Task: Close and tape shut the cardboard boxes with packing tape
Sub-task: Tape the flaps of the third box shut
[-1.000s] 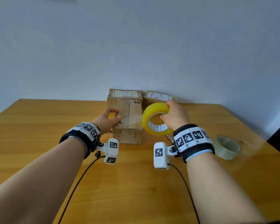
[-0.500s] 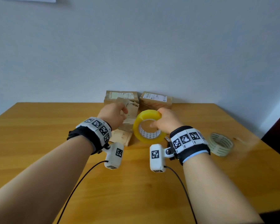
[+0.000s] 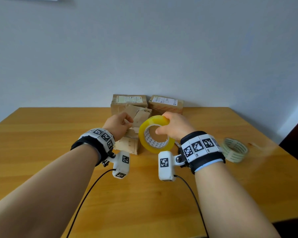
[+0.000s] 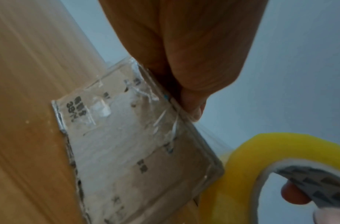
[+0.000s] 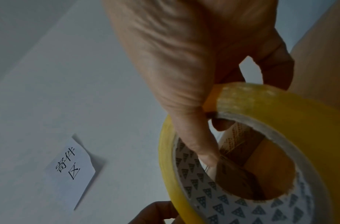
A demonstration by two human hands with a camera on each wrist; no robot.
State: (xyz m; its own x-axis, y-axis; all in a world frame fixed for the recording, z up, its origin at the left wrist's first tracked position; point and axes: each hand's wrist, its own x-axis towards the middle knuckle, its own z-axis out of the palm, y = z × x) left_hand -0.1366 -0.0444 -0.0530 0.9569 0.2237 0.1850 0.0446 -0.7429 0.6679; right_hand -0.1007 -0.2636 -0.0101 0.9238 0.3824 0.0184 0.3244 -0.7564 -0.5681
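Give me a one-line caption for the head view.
Left hand holds a cardboard box on the wooden table while right hand grips a yellow packing tape roll.

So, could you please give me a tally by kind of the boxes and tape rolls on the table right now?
Cardboard boxes: 3 (front box, back left box, back right box)
Tape rolls: 2 (yellow roll, pale roll)
Total: 5
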